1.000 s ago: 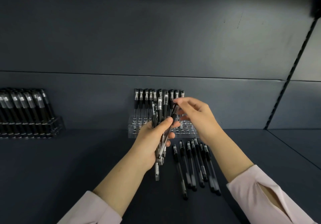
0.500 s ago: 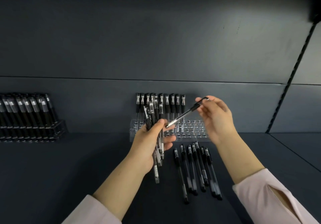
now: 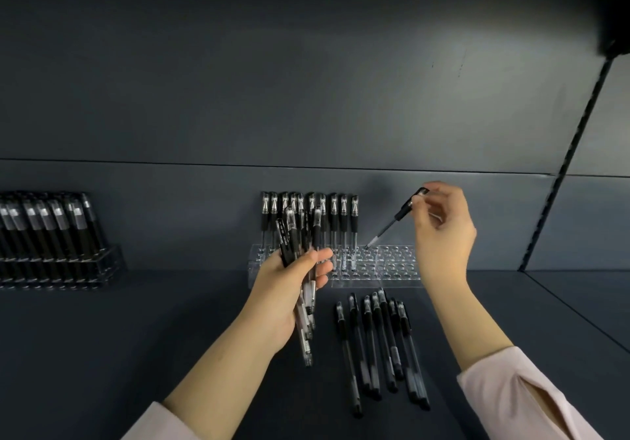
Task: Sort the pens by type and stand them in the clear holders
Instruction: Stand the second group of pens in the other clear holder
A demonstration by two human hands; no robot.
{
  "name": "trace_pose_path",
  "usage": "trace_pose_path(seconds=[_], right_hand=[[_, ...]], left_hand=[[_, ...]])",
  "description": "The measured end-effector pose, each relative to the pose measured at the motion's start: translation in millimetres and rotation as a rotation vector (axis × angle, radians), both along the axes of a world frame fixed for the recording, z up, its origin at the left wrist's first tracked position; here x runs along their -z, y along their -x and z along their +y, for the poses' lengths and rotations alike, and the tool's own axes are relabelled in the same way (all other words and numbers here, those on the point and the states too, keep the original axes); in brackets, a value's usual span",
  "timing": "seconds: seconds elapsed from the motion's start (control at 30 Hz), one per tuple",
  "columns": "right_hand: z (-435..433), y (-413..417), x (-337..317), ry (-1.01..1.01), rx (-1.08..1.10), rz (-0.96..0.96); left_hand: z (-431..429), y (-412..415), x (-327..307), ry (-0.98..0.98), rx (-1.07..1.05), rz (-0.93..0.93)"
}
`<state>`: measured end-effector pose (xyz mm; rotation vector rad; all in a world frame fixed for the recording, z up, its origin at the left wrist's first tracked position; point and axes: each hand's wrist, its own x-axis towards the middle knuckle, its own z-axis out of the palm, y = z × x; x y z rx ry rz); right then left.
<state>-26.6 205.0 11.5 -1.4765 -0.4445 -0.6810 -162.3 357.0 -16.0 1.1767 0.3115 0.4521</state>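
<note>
Item: slim black-and-clear gel pen (image 3: 392,226). A second ago it sat in the bundle, being pinched out. It is now drawn clear and tilted, its lower tip at a vacant hole of the clear acrylic holder with rows of round holes (image 3: 397,264), just right of the row of matching pens (image 3: 344,221) standing there.
Grip: right hand (image 3: 443,231) pinches the pen's upper end between its fingertips.
Left hand (image 3: 286,289): fingers wrapped round the bundle of mixed black and clear pens (image 3: 289,238), held in front of the holder.
Status, judged: one pen sorted but not yet seated or upright.
Outstanding: the bundle, and the loose black pens (image 3: 378,344) lying side by side on the dark grey shelf (image 3: 136,337)
</note>
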Motion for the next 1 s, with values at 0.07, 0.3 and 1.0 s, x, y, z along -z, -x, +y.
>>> trace_pose_path(seconds=[0.07,0.3,1.0], right_hand=[[2,3,0,0.045,-0.015,-0.027],[9,5,3,0.233,0.002,-0.165],[24,17,-7,0.487,-0.297,0.022]], left_hand=[[0,0,0,0.013,-0.009,0.002],[0,2,0,0.009,0.004,0.022],[-6,-1,3,-0.025,0.024,0.014]])
